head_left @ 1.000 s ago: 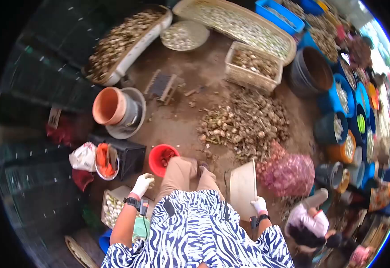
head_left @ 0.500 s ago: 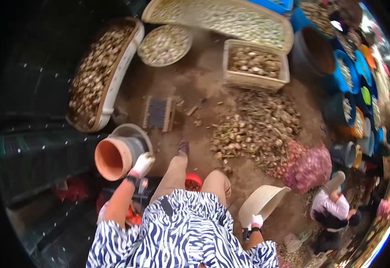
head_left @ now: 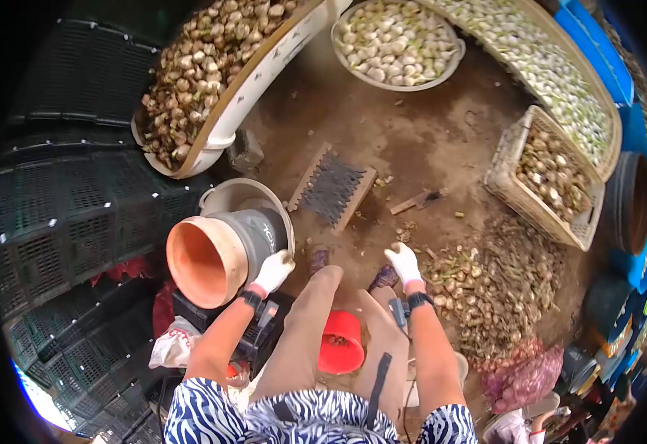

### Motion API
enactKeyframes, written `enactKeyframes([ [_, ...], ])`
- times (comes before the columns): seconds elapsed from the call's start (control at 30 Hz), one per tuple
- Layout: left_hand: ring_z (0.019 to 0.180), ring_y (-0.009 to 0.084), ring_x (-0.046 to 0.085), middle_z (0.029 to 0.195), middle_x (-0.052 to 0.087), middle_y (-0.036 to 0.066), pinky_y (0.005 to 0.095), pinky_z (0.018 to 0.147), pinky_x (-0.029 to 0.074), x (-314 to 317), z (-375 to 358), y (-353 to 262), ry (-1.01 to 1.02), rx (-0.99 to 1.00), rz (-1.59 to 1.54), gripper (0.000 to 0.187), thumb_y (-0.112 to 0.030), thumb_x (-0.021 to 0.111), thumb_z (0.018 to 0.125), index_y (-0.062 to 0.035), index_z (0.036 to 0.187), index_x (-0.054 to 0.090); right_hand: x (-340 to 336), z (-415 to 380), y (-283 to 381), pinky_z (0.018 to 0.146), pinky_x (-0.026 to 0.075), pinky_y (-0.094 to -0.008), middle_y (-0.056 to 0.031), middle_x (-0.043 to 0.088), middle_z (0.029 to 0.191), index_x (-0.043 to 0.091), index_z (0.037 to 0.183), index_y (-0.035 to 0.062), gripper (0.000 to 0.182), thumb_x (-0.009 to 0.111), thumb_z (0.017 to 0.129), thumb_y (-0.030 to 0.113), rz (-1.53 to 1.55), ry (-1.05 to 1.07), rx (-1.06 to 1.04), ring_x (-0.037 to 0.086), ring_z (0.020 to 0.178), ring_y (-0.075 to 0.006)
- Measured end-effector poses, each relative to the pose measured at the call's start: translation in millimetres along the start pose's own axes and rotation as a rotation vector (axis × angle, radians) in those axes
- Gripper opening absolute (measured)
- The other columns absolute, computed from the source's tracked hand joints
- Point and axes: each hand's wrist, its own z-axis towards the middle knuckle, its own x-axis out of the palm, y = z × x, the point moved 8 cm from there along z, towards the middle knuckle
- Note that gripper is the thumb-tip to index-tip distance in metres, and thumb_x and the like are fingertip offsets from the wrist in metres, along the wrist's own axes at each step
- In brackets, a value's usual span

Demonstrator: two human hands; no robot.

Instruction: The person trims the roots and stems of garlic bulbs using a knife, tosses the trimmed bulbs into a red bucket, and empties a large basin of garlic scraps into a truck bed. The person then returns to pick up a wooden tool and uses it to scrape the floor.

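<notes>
My left hand point(head_left: 274, 271), in a white glove, has its fingers closed at the rim of a large pale basin point(head_left: 292, 229). Lying tilted in that basin are a grey bucket point(head_left: 260, 229) and an orange bucket point(head_left: 206, 260). My right hand point(head_left: 403, 262), also gloved, is over the floor in front of my right knee, fingers partly extended, with nothing visible in it. A wooden frame with dark spikes point(head_left: 331, 189) lies on the floor ahead. Between my legs is a red bucket point(head_left: 340, 342) with a few small pieces inside.
A long tub of bulbs point(head_left: 227, 111) stands upper left, a round basin of bulbs point(head_left: 397, 44) at the top. At right are a rectangular crate point(head_left: 542, 185), a bulb heap point(head_left: 494, 285) and a pink net sack point(head_left: 523, 377). Another person point(head_left: 512, 428) is lower right.
The view has turned and moved closer to the floor ahead. My right hand has let go of the cream tub it held and moved forward. My left hand is still at the basin.
</notes>
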Motion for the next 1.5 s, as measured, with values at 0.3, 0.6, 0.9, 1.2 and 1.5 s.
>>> enactKeyframes([
  [0.3,0.123,0.0424,0.051,0.135,0.049,0.033,0.0432,0.104,0.041,-0.3,267.7,38.8,-0.318,-0.172,0.111,0.077,-0.036,0.074,0.079,0.0068,0.136,0.043,174.9,156.1,20.4,0.091,0.048,-0.0343,-0.0183,0.064,0.116,0.051,0.128,-0.0060,0.057,0.074,0.081,0.017,0.803,-0.062,0.215,0.061,0.103,-0.0253],
  [0.6,0.082,0.0296,0.068,0.088,0.071,0.018,0.0378,0.077,0.051,14.7,237.7,-15.7,-0.105,0.065,-0.011,0.039,-0.025,0.080,0.070,-0.0038,0.101,0.071,171.1,114.5,87.5,0.066,0.052,-0.0267,-0.0042,0.065,0.097,0.056,0.113,0.0001,0.036,0.069,0.079,-0.003,1.100,-0.164,0.070,0.060,0.077,-0.0121],
  [0.9,0.092,0.0388,0.064,0.093,0.066,0.019,0.0456,0.081,0.051,18.0,259.2,-30.4,-0.464,-0.053,0.382,0.038,-0.030,0.075,0.071,-0.0018,0.094,0.066,209.0,200.5,93.8,0.088,0.050,-0.0317,-0.0111,0.068,0.107,0.059,0.119,-0.0018,0.042,0.069,0.078,0.000,1.143,0.051,0.004,0.063,0.096,-0.0184],
  [1.2,0.077,0.0283,0.069,0.081,0.067,0.014,0.0410,0.065,0.056,264.1,176.1,-189.4,-0.011,0.373,0.486,0.018,-0.022,0.065,0.073,-0.0056,0.081,0.066,36.0,69.8,-110.3,0.080,0.052,-0.0314,-0.0086,0.067,0.106,0.060,0.114,-0.0018,0.033,0.065,0.083,0.007,1.026,-0.294,0.180,0.062,0.093,-0.0179],
  [1.5,0.089,0.0412,0.065,0.092,0.067,0.023,0.0476,0.079,0.053,321.9,111.1,-258.0,0.311,0.339,0.068,0.034,-0.029,0.068,0.072,-0.0017,0.091,0.064,-81.0,-60.0,-191.0,0.091,0.048,-0.0322,-0.0081,0.060,0.120,0.053,0.127,0.0004,0.052,0.067,0.077,-0.004,0.996,-0.543,0.295,0.058,0.105,-0.0189],
])
